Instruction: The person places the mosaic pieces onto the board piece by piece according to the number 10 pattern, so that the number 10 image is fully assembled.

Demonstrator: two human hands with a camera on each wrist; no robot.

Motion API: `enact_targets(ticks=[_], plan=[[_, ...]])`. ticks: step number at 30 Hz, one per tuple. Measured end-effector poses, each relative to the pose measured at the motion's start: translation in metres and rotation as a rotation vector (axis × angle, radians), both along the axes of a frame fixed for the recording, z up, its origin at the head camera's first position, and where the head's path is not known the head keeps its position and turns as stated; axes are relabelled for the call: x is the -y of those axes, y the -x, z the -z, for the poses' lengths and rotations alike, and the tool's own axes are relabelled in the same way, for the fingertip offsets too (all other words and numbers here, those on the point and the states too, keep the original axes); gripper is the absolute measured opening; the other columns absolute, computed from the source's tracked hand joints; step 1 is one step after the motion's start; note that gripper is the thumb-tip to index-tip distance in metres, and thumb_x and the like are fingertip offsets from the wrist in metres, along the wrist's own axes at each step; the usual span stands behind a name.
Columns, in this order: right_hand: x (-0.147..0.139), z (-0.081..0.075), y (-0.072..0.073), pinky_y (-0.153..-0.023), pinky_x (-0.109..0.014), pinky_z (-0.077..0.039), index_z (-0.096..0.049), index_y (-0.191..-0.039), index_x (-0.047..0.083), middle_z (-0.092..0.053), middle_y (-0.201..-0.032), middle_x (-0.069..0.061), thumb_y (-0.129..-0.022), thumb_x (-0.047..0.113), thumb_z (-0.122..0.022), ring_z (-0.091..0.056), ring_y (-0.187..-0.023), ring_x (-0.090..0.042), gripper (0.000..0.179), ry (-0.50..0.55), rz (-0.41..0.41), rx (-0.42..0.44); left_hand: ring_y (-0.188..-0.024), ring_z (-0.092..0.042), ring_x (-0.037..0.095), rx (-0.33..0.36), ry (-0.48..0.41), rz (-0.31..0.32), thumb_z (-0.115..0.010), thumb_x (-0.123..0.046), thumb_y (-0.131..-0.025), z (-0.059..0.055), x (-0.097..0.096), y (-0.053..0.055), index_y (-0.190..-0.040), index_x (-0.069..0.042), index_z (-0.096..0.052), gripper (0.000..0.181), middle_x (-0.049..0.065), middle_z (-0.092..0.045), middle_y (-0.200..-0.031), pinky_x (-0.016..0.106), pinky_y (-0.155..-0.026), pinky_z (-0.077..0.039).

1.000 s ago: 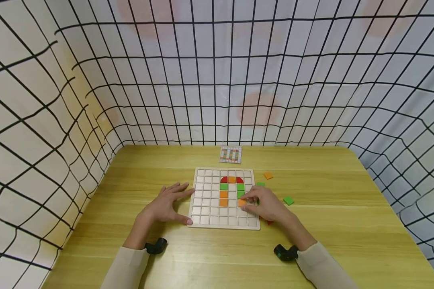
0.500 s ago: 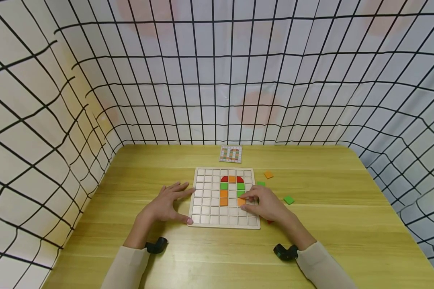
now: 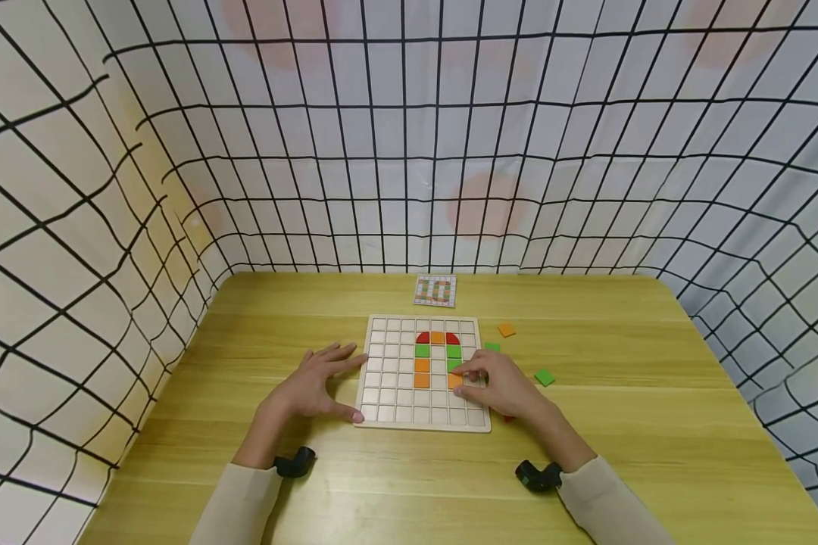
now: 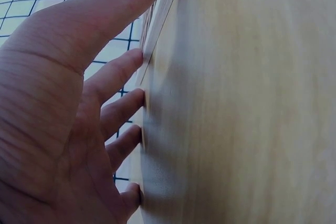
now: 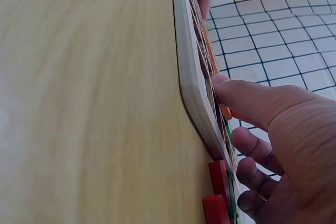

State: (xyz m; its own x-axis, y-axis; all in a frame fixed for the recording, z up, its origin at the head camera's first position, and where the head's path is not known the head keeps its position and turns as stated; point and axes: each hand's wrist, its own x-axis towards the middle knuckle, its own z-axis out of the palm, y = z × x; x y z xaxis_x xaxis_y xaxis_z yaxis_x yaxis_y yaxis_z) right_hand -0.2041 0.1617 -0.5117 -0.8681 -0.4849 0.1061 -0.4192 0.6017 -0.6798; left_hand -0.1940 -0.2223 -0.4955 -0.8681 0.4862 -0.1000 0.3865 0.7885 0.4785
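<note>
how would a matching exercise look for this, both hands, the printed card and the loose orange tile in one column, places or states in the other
1. left hand
2. right hand
3. printed card
4. loose orange tile

A. on the table, beyond the board's far edge
B. pinching an orange tile on the board
C. on the table, right of the board
D. thumb and a fingertip at the board's left edge

Pairs: 1-D, 2-B, 3-A, 4-C

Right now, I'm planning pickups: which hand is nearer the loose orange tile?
Right. The right hand is just nearside of the tile; the left hand is across the board.
</note>
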Motion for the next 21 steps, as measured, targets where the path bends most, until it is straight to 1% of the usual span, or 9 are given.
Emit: enact_targets(ticks=[7,11,17,19,21], plan=[[0.001,0.001,0.0,-0.071,-0.024,-0.044,-0.08,-0.111,0.016,-0.06,-0.085,0.009,-0.088,0.028,-0.083,-0.053,-0.08,-0.012,0.026,-0.004,-0.002,-0.018,-0.158,-0.021,0.04,-0.003,0.0,0.002,-0.085,-0.07,-0.067,0.0,0.0,0.0,-0.157,-0.03,-0.045,0.107,0.007,-0.031,-0.17,0.075,-0.122,-0.007],[0.0,0.0,0.001,-0.071,-0.025,-0.044,-0.08,-0.112,0.016,-0.059,-0.085,0.008,-0.089,0.029,-0.083,-0.052,-0.08,-0.013,0.027,-0.009,-0.007,-0.016,-0.158,-0.021,0.04,-0.003,0.001,0.002,-0.086,-0.069,-0.067,0.0,0.001,0.0,-0.157,-0.03,-0.045,0.106,0.008,-0.031,-0.17,0.076,-0.122,-0.007],[-0.006,-0.005,0.002,-0.068,-0.025,-0.043,-0.078,-0.115,0.017,-0.059,-0.085,0.006,-0.089,0.03,-0.082,-0.053,-0.082,-0.017,0.029,0.013,0.033,0.022,-0.158,-0.021,0.04,-0.003,-0.002,0.003,-0.086,-0.068,-0.068,0.0,0.0,0.0,-0.157,-0.029,-0.046,0.105,0.008,-0.031,-0.169,0.076,-0.122,-0.007],[-0.008,-0.005,0.003,-0.069,-0.025,-0.043,-0.078,-0.115,0.016,-0.059,-0.085,0.005,-0.09,0.03,-0.082,-0.053,-0.082,-0.017,0.029,0.009,0.039,0.016,-0.158,-0.022,0.04,-0.006,-0.004,0.002,-0.087,-0.067,-0.068,0.0,0.0,0.0,-0.157,-0.029,-0.046,0.105,0.008,-0.031,-0.169,0.076,-0.122,-0.007],[-0.011,-0.007,0.003,-0.072,-0.026,-0.044,-0.078,-0.115,0.016,-0.06,-0.087,0.004,-0.09,0.03,-0.082,-0.053,-0.084,-0.017,0.029,0.004,0.051,0.012,-0.158,-0.022,0.041,-0.006,-0.006,0.003,-0.087,-0.066,-0.068,0.0,0.0,0.0,-0.157,-0.029,-0.046,0.105,0.008,-0.032,-0.169,0.076,-0.122,-0.007]])
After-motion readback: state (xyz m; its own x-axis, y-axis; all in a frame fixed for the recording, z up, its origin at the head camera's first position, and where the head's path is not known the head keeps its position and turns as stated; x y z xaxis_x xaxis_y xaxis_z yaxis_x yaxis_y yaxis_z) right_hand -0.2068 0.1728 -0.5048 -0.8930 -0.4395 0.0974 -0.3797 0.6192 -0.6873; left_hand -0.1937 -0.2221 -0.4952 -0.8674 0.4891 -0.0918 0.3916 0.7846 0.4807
